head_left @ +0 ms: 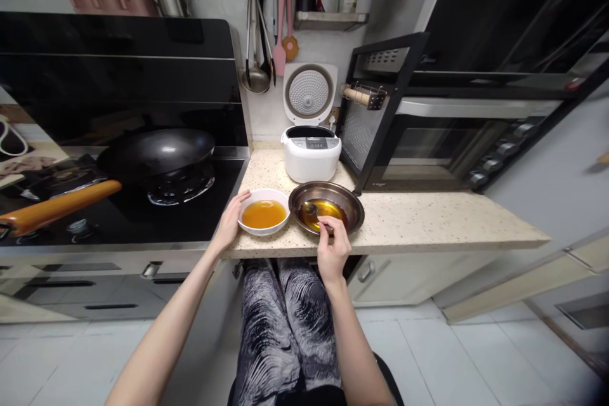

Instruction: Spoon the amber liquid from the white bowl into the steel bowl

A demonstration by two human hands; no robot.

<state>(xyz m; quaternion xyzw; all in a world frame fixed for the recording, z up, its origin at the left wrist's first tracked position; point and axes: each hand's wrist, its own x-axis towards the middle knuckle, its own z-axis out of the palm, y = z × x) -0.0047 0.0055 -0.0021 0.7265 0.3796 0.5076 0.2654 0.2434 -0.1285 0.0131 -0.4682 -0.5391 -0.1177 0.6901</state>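
Note:
A white bowl (288, 198) of amber-brown liquid stands near the counter's front edge. My left hand (231, 223) holds its left side, with the fingertips at the rim. Right beside it is a stainless steel bowl (356, 206) with clear golden liquid, perhaps oil. Over the front of this steel bowl, my right hand (334, 244) is closed in a pinch on a spoon (309, 207). The spoon's head sits in the golden liquid, and its handle is mostly hidden by my fingers.
Behind the bowls stands a white rice cooker (311, 162), lid raised. A black wok (159, 152) rests on the stove at left, its wooden handle (61, 206) pointing toward me. On the right, a black rack (380, 120) surrounds an oven (438, 146). Utensils (257, 79) hang on the wall.

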